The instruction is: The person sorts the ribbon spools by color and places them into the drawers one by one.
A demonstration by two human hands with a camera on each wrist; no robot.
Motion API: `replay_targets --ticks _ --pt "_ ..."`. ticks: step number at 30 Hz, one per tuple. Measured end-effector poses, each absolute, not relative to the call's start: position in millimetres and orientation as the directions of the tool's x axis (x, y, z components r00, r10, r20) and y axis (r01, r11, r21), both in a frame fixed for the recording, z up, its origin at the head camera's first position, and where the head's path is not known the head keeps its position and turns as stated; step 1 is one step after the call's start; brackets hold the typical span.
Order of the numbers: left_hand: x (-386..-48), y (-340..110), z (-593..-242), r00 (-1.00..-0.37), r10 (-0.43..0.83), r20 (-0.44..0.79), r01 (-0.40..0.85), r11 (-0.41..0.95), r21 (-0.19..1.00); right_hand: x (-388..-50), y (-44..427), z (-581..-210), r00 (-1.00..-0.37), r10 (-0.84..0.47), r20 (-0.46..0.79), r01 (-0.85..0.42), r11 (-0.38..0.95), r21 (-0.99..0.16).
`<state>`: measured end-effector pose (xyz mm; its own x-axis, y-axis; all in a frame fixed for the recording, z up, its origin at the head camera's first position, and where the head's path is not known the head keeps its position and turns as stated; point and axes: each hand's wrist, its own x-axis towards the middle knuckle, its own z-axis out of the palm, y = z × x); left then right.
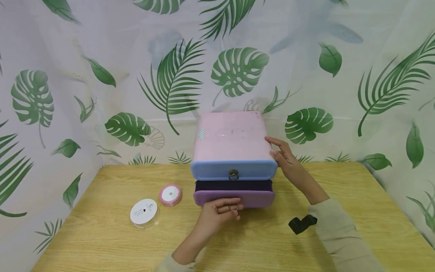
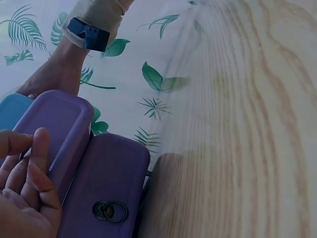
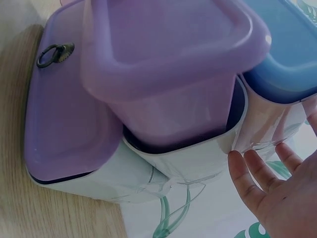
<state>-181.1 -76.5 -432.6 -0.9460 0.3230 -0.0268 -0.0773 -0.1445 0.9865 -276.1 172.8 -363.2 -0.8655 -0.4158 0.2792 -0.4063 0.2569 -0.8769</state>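
Note:
A small drawer unit with a pink top (image 1: 234, 136) stands at the back of the table. Its blue top drawer (image 1: 210, 171) is closed. Below it, the purple middle drawer (image 1: 255, 199) is partly pulled out, dark inside in the head view. My left hand (image 1: 212, 216) pinches the ring pull (image 1: 233, 207) on that drawer's front. The right hand (image 1: 289, 162) rests its fingertips on the unit's right side, fingers (image 3: 257, 173) spread and fairly straight. A purple bottom drawer (image 3: 69, 109) with its own ring handle (image 2: 113, 211) sits closed in both wrist views.
To the unit's left lie a pink-rimmed ribbon spool (image 1: 170, 194) and a larger white spool (image 1: 144, 212). Behind the wooden table (image 1: 112, 189) hangs a leaf-printed cloth (image 1: 183, 94). A black strapped device (image 1: 301, 223) is on the right wrist.

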Motion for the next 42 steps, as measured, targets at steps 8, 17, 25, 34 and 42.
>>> replay_targets --ticks 8,17,25,34,42 --pt "-168.5 -78.2 -430.3 -0.932 0.359 -0.040 -0.099 -0.149 0.984 -275.6 173.3 -364.9 -0.863 -0.421 0.279 -0.409 0.258 -0.875" --pt "-156.1 -80.9 -427.9 -0.928 0.367 -0.070 -0.119 -0.113 0.986 -275.7 173.5 -365.4 -0.857 -0.428 0.287 -0.415 0.243 -0.877" --pt "-146.3 -81.0 -425.4 -0.925 0.368 -0.095 -0.155 -0.138 0.978 -275.7 173.7 -365.9 -0.858 -0.427 0.287 -0.414 0.242 -0.878" --pt "-143.5 -83.5 -427.1 -0.917 0.386 -0.105 -0.163 -0.123 0.979 -276.2 173.4 -365.9 -0.864 -0.412 0.290 -0.415 0.256 -0.873" --pt "-142.2 -91.1 -434.1 -0.901 0.428 -0.066 -0.098 -0.054 0.994 -276.7 173.2 -364.9 -0.864 -0.412 0.288 -0.412 0.252 -0.876"
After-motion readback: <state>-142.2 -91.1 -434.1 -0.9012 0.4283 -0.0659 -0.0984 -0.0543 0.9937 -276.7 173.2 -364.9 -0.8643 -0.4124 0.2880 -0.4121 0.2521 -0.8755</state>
